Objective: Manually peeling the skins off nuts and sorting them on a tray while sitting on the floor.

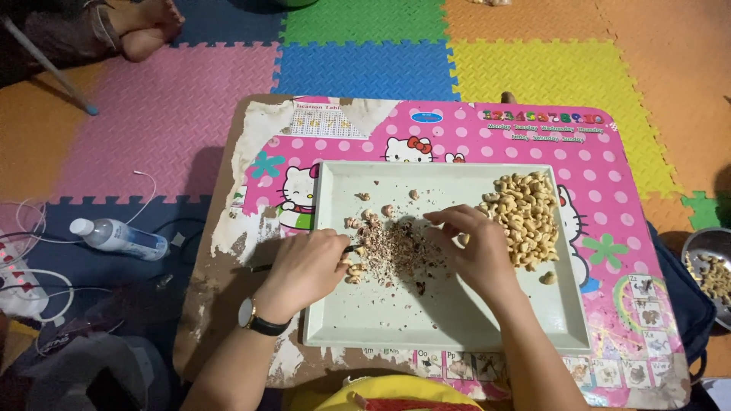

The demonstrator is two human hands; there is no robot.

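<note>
My left hand (304, 266), with a black-strapped wristwatch (248, 314), is closed around a thin dark metal tool (263, 267) whose long axis lies roughly left-right, tip pointing right into the brown pile of shell scraps (396, 255) on the pale green rectangular plastic tray (449, 323). My right hand (476, 247), fingers curled, pinches something small I can't make out, beside the heap of pale peeled cashew nuts (525, 217).

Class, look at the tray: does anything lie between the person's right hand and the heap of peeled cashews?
Nothing visible does. The right hand rests on the tray directly beside the cashew heap, fingers over the skin scraps.
</note>
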